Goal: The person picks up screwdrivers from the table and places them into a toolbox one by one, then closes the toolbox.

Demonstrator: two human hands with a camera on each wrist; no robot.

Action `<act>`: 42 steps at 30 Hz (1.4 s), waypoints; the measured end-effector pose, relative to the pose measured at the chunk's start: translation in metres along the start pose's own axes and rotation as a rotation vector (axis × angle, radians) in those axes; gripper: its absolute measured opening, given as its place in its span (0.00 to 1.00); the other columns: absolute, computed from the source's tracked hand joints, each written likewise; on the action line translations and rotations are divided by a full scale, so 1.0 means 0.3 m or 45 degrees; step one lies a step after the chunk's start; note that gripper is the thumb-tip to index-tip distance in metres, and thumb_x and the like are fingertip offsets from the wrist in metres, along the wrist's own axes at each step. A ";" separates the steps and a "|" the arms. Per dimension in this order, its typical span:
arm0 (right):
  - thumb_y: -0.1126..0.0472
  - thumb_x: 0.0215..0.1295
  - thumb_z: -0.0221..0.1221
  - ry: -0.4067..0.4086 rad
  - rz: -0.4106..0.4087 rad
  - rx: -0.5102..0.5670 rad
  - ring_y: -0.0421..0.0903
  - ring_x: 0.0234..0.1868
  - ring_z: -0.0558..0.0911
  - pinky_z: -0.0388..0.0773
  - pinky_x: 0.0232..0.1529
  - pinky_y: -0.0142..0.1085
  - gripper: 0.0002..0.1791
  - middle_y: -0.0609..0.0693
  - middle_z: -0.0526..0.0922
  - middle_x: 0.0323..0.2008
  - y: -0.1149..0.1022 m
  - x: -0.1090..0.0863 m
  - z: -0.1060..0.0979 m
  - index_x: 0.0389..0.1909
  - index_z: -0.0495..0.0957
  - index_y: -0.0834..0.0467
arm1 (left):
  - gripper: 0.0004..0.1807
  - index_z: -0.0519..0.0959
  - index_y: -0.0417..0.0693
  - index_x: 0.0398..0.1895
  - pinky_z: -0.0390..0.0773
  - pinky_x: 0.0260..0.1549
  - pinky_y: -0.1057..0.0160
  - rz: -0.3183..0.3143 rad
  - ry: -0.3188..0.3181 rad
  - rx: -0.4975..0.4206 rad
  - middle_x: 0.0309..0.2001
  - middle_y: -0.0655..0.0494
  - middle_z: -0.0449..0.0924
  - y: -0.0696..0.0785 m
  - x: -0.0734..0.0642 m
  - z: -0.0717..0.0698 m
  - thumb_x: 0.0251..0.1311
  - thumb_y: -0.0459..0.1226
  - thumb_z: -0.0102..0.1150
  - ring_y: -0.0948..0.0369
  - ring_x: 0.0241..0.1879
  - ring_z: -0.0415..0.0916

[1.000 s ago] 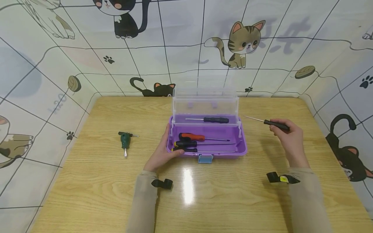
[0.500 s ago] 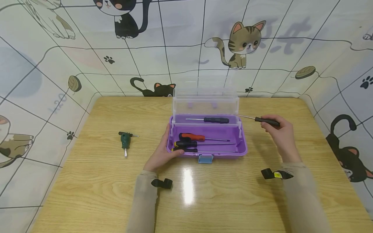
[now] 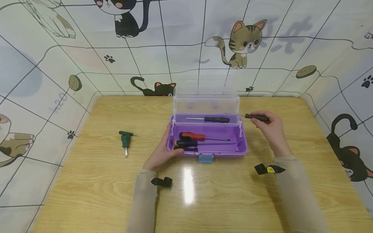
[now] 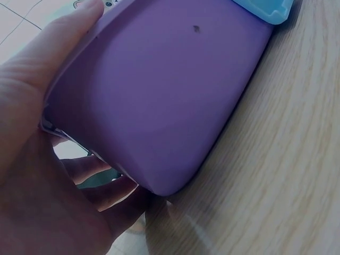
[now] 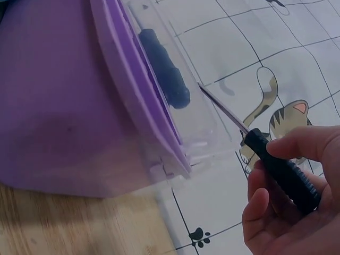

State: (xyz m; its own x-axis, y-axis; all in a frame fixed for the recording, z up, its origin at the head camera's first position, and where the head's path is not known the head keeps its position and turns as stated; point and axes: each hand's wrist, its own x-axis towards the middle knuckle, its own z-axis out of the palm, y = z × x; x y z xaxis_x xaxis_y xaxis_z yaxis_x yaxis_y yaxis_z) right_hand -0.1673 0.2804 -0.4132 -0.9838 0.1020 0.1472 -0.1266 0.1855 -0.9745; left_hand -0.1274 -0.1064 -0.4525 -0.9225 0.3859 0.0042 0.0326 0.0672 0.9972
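A purple toolbox (image 3: 240, 150) stands on the table with its clear lid (image 3: 206, 103) raised. My left hand (image 3: 161, 156) grips its left end, thumb over the front rim and fingers round the side wall (image 4: 154, 95). Beyond the right end, my right hand (image 3: 269, 128) holds a screwdriver (image 5: 284, 172) by its black handle, the shaft pointing left toward the lid. Inside the box lie an orange-and-black screwdriver (image 3: 193, 137) and two black-and-yellow ones, the nearer partly hidden by my thumb. A black screwdriver (image 3: 217, 119) lies at the back, seen through the lid.
To the left on the wooden table (image 3: 96, 181) lies a small dark green T-shaped screwdriver (image 3: 126, 139). A blue latch (image 3: 206, 158) hangs at the box's front. A cat-patterned backdrop (image 3: 186, 58) surrounds the table's back and sides.
My right hand has moved left and slightly away from me, carrying the screwdriver, so its tip now overlaps the lid in the head view. My left hand and the toolbox have stayed put.
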 end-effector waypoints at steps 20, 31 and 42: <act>0.68 0.64 0.59 -0.143 0.000 -0.159 0.40 0.42 0.75 0.73 0.41 0.27 0.14 0.48 0.79 0.45 -0.029 0.046 0.137 0.49 0.77 0.70 | 0.64 0.29 0.58 0.77 0.37 0.69 0.48 -0.107 0.018 0.104 0.77 0.55 0.27 0.019 -0.008 0.003 0.52 0.32 0.71 0.56 0.74 0.30; 0.69 0.64 0.59 -0.182 -0.010 -0.108 0.41 0.43 0.76 0.73 0.39 0.28 0.14 0.54 0.78 0.48 -0.053 0.061 0.176 0.50 0.77 0.70 | 0.64 0.29 0.58 0.77 0.36 0.69 0.48 -0.117 0.026 0.098 0.76 0.55 0.27 0.019 -0.010 0.005 0.52 0.32 0.70 0.56 0.74 0.30; 0.70 0.63 0.60 -0.262 -0.032 -0.110 0.40 0.41 0.76 0.74 0.40 0.27 0.14 0.60 0.78 0.47 -0.067 0.092 0.233 0.49 0.78 0.69 | 0.63 0.30 0.59 0.77 0.36 0.69 0.49 -0.095 0.028 0.048 0.77 0.56 0.28 0.011 -0.009 0.007 0.52 0.30 0.70 0.57 0.74 0.30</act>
State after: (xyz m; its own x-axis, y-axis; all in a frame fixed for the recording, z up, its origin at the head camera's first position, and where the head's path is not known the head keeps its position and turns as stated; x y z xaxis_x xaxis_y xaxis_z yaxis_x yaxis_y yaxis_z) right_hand -0.2009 0.2112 -0.4013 -0.9867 -0.1039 0.1251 -0.1490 0.2694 -0.9514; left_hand -0.1238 -0.1052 -0.4493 -0.9312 0.3581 -0.0676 -0.0221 0.1298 0.9913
